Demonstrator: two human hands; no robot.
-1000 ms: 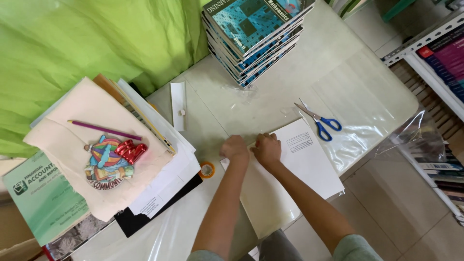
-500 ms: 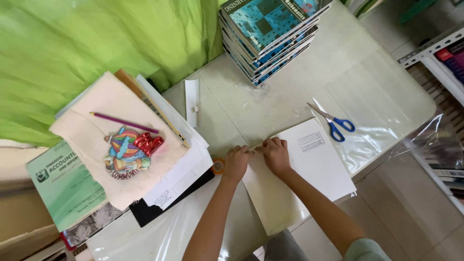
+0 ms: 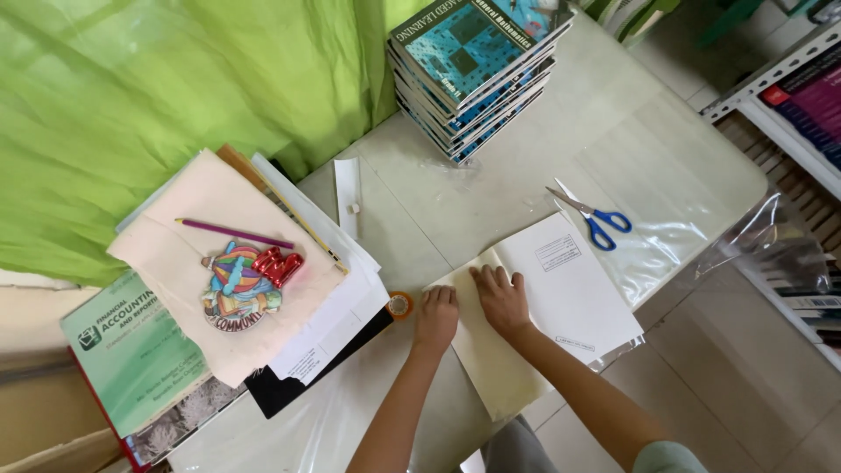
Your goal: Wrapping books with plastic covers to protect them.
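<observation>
Open book (image 3: 561, 289) lies near the middle of the pale worktop (image 3: 491, 188), w/ white page facing up on the right & a cream flap/cover on the left, running toward the near edge. Clear plastic sheet (image 3: 666, 236) under & right of the book.

Left hand (image 3: 436, 317): flat, palm down, fingers together, pressing on the cream flap at its left edge; holds nothing. Right hand (image 3: 501, 298): flat too, fingers slightly spread, pressing along the fold btwn cream flap & white page; holds nothing. The two hands sit just beside each other, not touching as far as can be seen.

Small tape roll (image 3: 399, 305) just left of the left hand, on the worktop. Blue-handled scissors (image 3: 596, 219) lie on the plastic, far-right of the book, blades open a bit. Stack of blue-covered books (image 3: 477, 70) at the far side. White paper strip (image 3: 349, 197) far-left of the hands.

Left side: pile of papers w/ cream cloth (image 3: 219, 263) on top, purple pencil (image 3: 232, 233) & a colourful ornament w/ red bow (image 3: 245, 285) on it. Green book (image 3: 131, 350) at near-left. Green curtain (image 3: 158, 96) behind. Bookshelf (image 3: 797, 96) far right.
</observation>
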